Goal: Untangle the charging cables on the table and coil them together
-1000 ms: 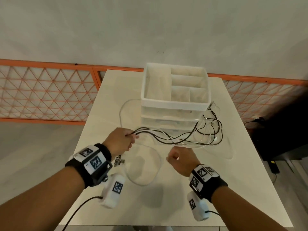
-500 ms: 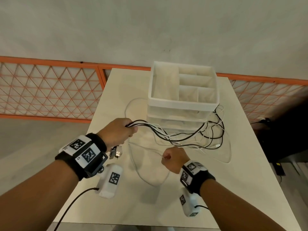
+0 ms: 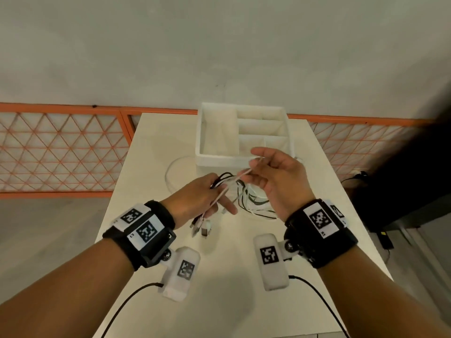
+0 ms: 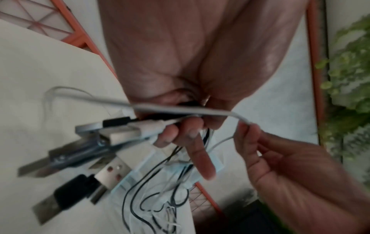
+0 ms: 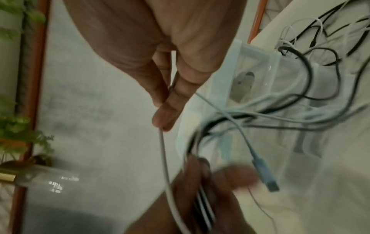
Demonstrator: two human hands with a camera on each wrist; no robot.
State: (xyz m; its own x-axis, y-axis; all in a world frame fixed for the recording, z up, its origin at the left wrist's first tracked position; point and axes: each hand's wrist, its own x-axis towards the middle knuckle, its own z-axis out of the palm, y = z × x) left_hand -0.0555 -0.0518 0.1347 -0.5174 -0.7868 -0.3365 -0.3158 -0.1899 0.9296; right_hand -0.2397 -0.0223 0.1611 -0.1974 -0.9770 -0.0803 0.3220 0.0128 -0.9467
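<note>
Several black and white charging cables (image 3: 253, 203) lie tangled on the white table (image 3: 156, 147) in front of the organizer. My left hand (image 3: 219, 198) grips a bundle of them, and their USB plugs (image 3: 202, 228) dangle below the fist. In the left wrist view the plugs (image 4: 112, 134) stick out past the curled fingers (image 4: 188, 131). My right hand (image 3: 253, 164) is raised, palm toward me, and pinches one white cable (image 3: 231, 185) that runs taut to the left hand. The right wrist view shows thumb and finger pinching that cable (image 5: 163, 150); a loose connector (image 5: 271, 183) hangs nearby.
A white drawer organizer (image 3: 219, 157) with open top compartments stands at the back middle of the table. An orange lattice fence (image 3: 61, 154) runs behind the table. A dark object (image 3: 402, 186) stands right of the table. Potted greenery (image 4: 350, 63) shows in the wrist views.
My right hand rose from the table, turned palm up and now pinches a white cable held taut to the left hand. The left hand moved right and up with its bundle.
</note>
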